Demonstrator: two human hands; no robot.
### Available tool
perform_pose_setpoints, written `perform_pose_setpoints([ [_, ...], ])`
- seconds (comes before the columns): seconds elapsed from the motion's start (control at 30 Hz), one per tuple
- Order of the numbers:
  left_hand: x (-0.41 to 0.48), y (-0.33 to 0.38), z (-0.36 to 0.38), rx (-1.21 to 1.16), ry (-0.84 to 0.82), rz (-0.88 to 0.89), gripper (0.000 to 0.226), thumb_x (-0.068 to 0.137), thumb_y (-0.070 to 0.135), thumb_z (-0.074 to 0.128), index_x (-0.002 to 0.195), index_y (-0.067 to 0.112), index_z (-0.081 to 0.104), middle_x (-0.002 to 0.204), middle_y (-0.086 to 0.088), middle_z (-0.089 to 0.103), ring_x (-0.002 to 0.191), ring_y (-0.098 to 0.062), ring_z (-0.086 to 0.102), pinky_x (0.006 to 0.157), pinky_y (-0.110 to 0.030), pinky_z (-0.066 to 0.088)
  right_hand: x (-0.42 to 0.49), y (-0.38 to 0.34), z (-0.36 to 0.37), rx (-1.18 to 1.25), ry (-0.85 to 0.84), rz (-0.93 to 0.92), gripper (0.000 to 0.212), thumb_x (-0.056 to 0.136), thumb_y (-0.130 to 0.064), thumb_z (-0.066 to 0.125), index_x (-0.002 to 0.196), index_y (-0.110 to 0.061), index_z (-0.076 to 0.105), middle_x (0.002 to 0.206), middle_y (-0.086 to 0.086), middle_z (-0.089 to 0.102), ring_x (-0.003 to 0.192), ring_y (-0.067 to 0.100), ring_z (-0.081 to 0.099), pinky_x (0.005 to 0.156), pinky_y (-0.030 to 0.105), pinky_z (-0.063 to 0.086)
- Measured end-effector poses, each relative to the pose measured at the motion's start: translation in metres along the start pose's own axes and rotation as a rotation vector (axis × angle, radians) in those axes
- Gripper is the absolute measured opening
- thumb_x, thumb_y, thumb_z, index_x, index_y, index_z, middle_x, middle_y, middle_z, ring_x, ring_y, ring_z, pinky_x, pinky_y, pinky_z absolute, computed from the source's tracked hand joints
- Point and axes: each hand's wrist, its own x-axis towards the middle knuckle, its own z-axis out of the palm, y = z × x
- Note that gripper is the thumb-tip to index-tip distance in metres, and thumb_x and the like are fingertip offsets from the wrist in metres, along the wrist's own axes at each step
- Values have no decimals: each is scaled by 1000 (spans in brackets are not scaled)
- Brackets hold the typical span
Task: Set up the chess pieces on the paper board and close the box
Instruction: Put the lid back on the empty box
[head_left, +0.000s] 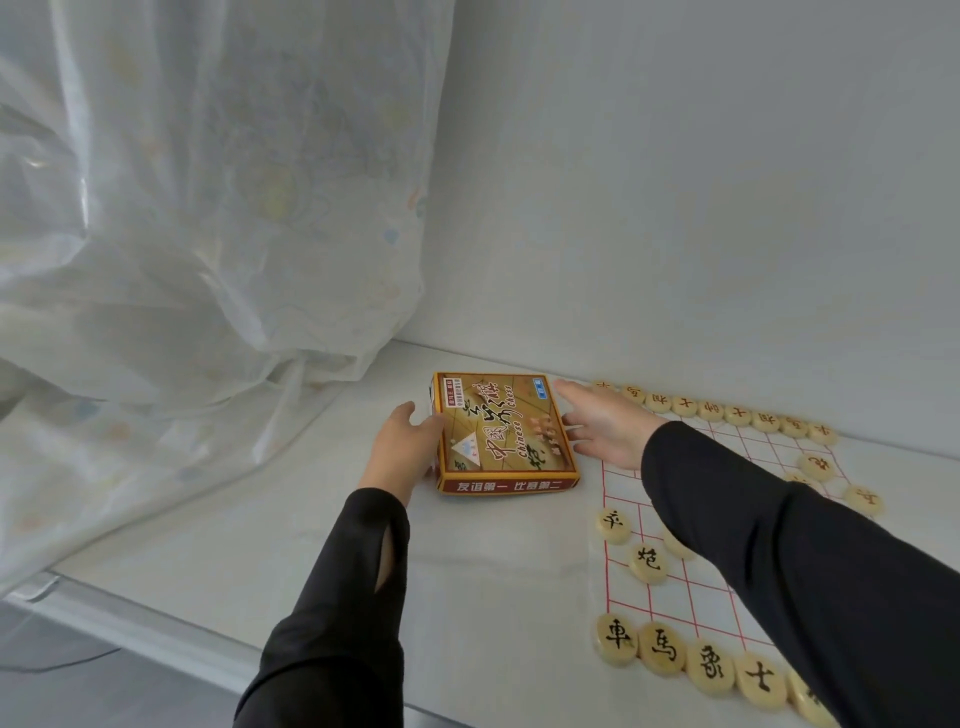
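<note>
The box (503, 433) lies flat and closed on the white table (467, 582), its printed lid facing up, just left of the paper board (670, 597) and near the wall (675, 156). The left hand (402, 441) is at the box's left side: its fingers reach fairly straight against that side and the thumb is lifted apart above them, not wrapped round anything. The right hand (605, 426) is at the box's right side, palm turned toward it, with the fingers stretched out and spread; the lower fingertips come right up to the box's edge, but whether they touch it cannot be told. Both arms wear black sleeves, and the right sleeve (805, 571) crosses over the middle of the board, hiding part of the grid. A far row of pieces (717, 413) with red marks runs along the board's edge by the wall, and two more red pieces (818, 465) lie a little nearer. A near row of pieces (665, 649) with black marks lines the board's closest edge, with two black pieces (648, 561) ahead of it near the left border. A sheer white curtain (182, 208) hangs at the left, its hem pooling on the table well apart from the box.
</note>
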Motion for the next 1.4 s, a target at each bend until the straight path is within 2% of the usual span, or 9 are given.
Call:
perform_pose_setpoints([
  [0.1,1,0,-2,-113,-15,-6,49,97,26,45,144,18,29,127,-10,54,106,-23,56,88,-38,51,3,3,-3,85,-6,12,59,99,-45,35,146,-11,24,134,20,47,121,29,49,111,40,31],
  [0.33,-1,2,-15,-345,-25,-25,40,99,21,42,138,13,38,114,-8,59,106,-22,57,91,-38,48,6,10,-14,302,-36,48,63,98,-44,40,147,-9,20,115,19,54,100,29,57,97,39,41],
  [0.6,4,-3,-12,-395,-12,-38,76,86,24,66,146,17,20,114,-15,59,104,-27,61,95,-43,49,9,16,-19,378,-45,78,63,97,-44,41,146,-9,21,120,22,52,109,33,55,94,41,43],
  [0.8,6,-6,-11,-379,-47,-61,79,82,17,69,145,19,22,117,-15,60,107,-29,60,96,-46,48,10,16,-23,422,-62,80,62,98,-44,38,146,-9,22,133,24,49,113,35,54,96,42,43],
  [0.93,4,-2,-17,-421,-3,91,77,83,6,66,145,18,23,100,-5,66,99,-22,63,97,-43,46,11,11,-27,466,-90,61,65,98,-47,35,147,-8,20,135,24,48,122,33,48,112,44,30],
  [1.1,-2,6,-24,-420,-18,321,77,79,-13,61,142,19,31,102,-2,66,108,-18,59,94,-35,45,10,-1,-26,560,-134,17,52,97,-53,32,122,-10,45,100,15,62,97,26,58,92,35,42],
  [1.17,-3,6,-24,-339,6,407,73,77,-17,59,136,22,41,99,2,65,110,-15,56,97,-34,41,8,-4,-26,573,-115,-14,50,96,-54,31,114,-12,50,107,15,61,110,26,56,99,37,39],
  [1.27,-4,5,-24,-231,25,465,66,75,-21,55,125,22,54,95,6,64,103,-7,56,94,-32,40,5,-2,-32,467,-53,-67,59,97,-54,25,135,-13,42,133,12,53,128,27,45,112,41,28],
  [1.4,2,1,-33,-185,23,411,65,74,-27,43,116,20,61,98,7,65,107,-13,54,87,-33,44,3,7,-40,431,-47,-61,61,98,-53,22,142,-12,37,138,14,49,133,27,40,115,42,23],
])
